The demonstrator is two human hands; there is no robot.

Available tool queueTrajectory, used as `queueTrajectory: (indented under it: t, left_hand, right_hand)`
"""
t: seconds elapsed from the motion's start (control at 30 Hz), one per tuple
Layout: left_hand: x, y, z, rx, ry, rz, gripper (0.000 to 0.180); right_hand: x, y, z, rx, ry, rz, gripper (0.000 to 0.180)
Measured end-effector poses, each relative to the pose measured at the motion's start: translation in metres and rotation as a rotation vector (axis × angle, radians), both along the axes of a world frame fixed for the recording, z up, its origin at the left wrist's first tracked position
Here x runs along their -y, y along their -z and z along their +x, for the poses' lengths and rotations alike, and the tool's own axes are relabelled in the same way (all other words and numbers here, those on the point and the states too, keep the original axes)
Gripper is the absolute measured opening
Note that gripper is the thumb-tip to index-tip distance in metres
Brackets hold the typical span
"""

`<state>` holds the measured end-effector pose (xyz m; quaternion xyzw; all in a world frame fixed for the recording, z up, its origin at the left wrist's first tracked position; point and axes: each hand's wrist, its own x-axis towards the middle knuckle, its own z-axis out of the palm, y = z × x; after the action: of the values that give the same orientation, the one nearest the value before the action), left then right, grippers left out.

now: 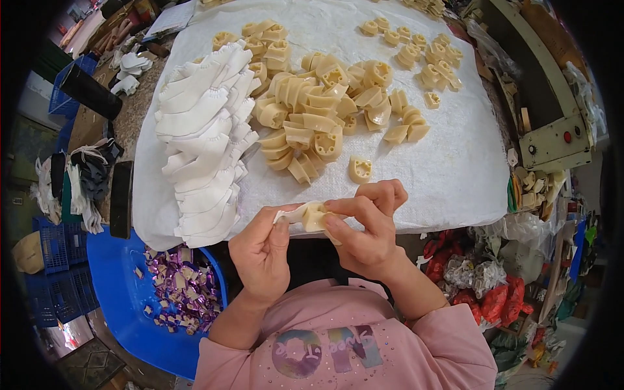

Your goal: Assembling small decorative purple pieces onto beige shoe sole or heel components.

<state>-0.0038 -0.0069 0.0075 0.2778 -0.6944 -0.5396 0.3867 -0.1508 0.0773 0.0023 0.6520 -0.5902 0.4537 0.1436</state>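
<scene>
My left hand pinches the end of a white curved piece, which looks like fabric or soft leather. Against its other end sits a cream molded piece, gripped between the thumb and fingers of my right hand. Both hands meet over the front edge of the table. Just beyond them lies a single cream cup-shaped piece with notches inside. Farther back is a heap of similar cream pieces, many nested in rows. To its left, a long stack of white pieces overlaps toward the front edge.
White woven sheeting covers the table. Smaller cream pieces lie at the back right. Below left stands a blue tub holding purple-and-cream scraps. A dark phone-like slab rests at the left edge; red bags crowd the right.
</scene>
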Motion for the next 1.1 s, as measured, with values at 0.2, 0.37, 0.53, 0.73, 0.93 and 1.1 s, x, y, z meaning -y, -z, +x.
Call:
queueTrajectory:
  t: [0.2, 0.37, 0.53, 0.73, 0.93, 1.1]
  left_hand:
    - [-0.008, 0.016, -0.005, 0.087, 0.002, -0.123, 0.015]
    - [-0.011, 0.02, -0.01, 0.114, -0.013, -0.391, 0.018]
    - [-0.016, 0.019, -0.012, 0.094, -0.022, -0.458, 0.023]
    - [0.001, 0.032, -0.007, -0.096, 0.118, -0.142, 0.019]
    - [0.002, 0.026, -0.01, -0.081, 0.101, -0.425, 0.006]
    - [0.005, 0.031, -0.013, -0.069, 0.134, -0.537, 0.012]
  right_hand:
    - [-0.005, -0.01, 0.004, -0.126, 0.057, 0.359, 0.025]
    - [-0.005, -0.007, 0.004, -0.141, 0.027, 0.377, 0.021]
    - [0.0, 0.006, -0.005, -0.022, -0.005, 0.285, 0.025]
    - [-0.002, 0.011, -0.008, 0.284, -0.189, 0.16, 0.027]
    - [-0.005, 0.009, -0.008, 0.445, -0.33, 0.217, 0.028]
    - [-0.006, 0.005, -0.007, 0.328, -0.324, 0.357, 0.031]
